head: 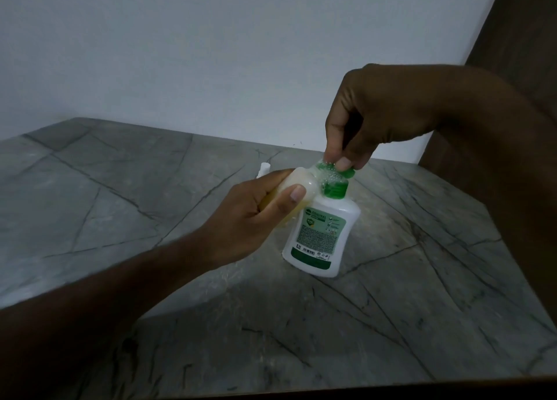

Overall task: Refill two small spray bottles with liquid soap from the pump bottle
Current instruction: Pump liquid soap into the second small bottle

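A white pump bottle with a green label stands on the grey stone counter. Its green pump head is wet with foam. My right hand comes down from above and pinches the pump head between thumb and fingers. My left hand holds a small pale spray bottle on its side, its open mouth pressed against the pump's nozzle. Yellowish liquid shows inside that small bottle. Behind my left hand a small white piece pokes up; I cannot tell what it is.
The counter runs back to a white wall. A dark wooden panel rises at the right. The counter's dark front edge lies along the bottom of the view.
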